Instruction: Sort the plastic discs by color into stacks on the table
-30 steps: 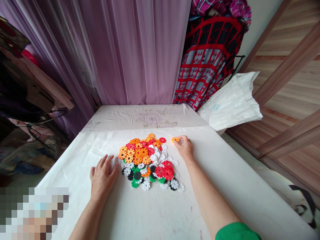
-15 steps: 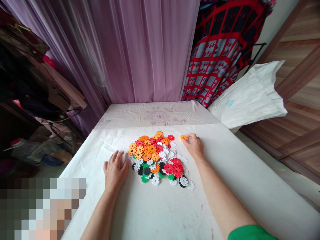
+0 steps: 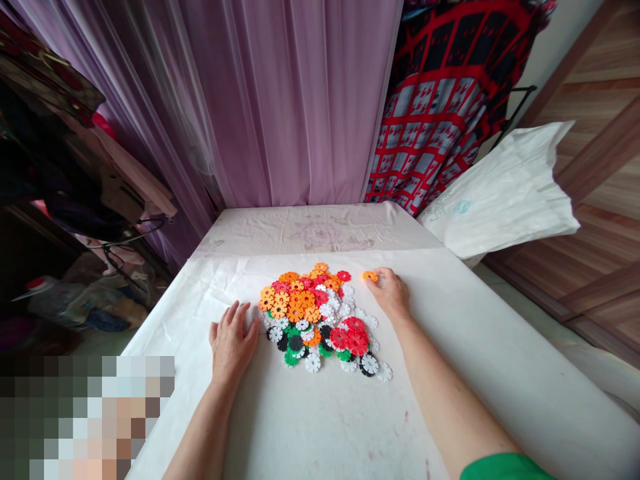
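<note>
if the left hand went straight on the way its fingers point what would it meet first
Most likely the heap of notched discs, at its left edge: the left hand points forward and slightly right, close beside it. Height is hard to judge, so it might pass over.

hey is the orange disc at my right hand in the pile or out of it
Out: the orange disc is pinched in your right hand, with white tabletop visible between it and the pile.
</note>
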A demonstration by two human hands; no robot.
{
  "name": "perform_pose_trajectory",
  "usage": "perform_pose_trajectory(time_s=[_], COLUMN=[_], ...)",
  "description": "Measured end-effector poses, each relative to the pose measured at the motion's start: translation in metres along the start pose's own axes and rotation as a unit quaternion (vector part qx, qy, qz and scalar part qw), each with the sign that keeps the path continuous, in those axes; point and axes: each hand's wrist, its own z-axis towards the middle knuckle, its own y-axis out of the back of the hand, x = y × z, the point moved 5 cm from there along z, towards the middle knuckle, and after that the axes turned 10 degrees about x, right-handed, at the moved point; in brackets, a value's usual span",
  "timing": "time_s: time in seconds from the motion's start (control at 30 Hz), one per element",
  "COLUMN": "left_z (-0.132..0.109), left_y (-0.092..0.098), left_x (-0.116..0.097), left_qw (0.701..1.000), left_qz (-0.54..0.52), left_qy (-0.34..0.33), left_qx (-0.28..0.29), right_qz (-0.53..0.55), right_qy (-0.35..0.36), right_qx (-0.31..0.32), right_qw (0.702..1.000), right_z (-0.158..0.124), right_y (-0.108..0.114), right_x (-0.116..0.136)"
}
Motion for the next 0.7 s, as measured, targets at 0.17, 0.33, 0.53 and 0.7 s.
perform_pose_trajectory(time_s=[0.17, 0.33, 0.53, 0.7], left_z=[0.000, 0.000, 0.001, 0.001], left_y=[0.000, 0.000, -0.001, -0.001], left_x=[-0.001, -0.001, 0.000, 0.001], left_qw=[1.000, 1.000, 1.000, 1.000], left_qz=[0.003, 0.004, 0.005, 0.005], left_qy=[0.001, -0.001, -0.007, -0.008], left_qx=[0.004, 0.002, -0.006, -0.004], right_qz=[0.001, 0.007, 0.088, 0.059], right_qy=[0.005, 0.022, 0.248, 0.348], right_qx=[0.000, -0.029, 0.024, 0.141], right_qw=[1.000, 0.999, 0.965, 0.925], right_z=[0.000, -0.003, -0.034, -0.068], right_y=[-0.001, 0.006, 0.009, -0.011], right_x=[0.000, 0.005, 0.073, 0.140])
